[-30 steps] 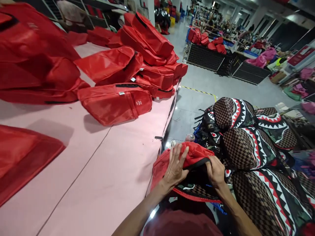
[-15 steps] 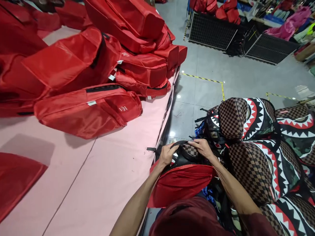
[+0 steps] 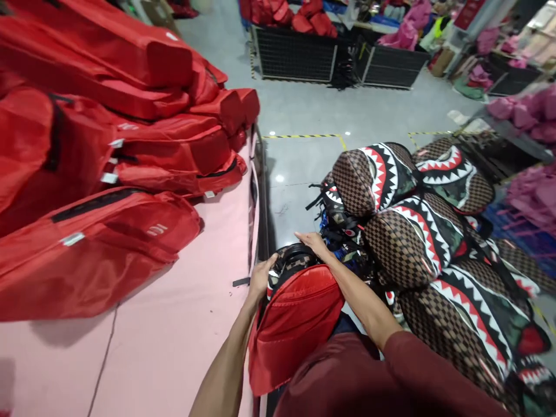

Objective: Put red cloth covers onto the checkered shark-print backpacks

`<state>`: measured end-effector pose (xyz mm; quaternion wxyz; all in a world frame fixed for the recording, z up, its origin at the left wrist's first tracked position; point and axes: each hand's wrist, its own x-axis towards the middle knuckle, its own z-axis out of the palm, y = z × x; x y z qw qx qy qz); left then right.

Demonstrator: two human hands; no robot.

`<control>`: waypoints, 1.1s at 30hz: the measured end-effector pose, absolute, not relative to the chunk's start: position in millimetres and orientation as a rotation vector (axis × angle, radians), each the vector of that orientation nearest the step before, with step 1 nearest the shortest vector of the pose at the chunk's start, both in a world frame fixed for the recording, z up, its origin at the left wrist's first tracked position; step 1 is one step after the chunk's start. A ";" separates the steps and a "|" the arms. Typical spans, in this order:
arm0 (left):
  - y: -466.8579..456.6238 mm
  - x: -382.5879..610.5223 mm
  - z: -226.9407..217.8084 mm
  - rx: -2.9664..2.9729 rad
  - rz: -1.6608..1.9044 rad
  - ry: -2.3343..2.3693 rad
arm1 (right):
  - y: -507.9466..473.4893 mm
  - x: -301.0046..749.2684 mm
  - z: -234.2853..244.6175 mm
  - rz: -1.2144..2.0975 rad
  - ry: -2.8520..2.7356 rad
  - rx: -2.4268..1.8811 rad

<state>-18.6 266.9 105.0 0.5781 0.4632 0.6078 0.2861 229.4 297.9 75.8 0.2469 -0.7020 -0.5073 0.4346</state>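
Note:
A checkered shark-mouth backpack (image 3: 292, 259) sits partly inside a red cloth cover bag (image 3: 290, 324), held against my body beside the pink table (image 3: 186, 324). My left hand (image 3: 262, 278) grips the left edge of the cover's opening at the backpack's top. On the far right side of the backpack's top, my right hand (image 3: 311, 243) lies with fingers curled over it. Only the top of the backpack shows above the red cover.
Several red covered bags (image 3: 99, 243) are stacked on the pink table at left. A pile of checkered shark-mouth backpacks (image 3: 417, 243) lies on the floor to the right. Black wire bins (image 3: 295, 55) with red bags stand across the grey aisle; pink goods lie far right.
The red cover has come up higher around the backpack, leaving less of it showing. Both hands shifted left with it, and my view swung to the right.

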 end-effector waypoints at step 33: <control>300.3 -42.0 130.4 1.714 0.704 1.600 | 213.5 195.9 109.0 0.849 -1.347 -2.120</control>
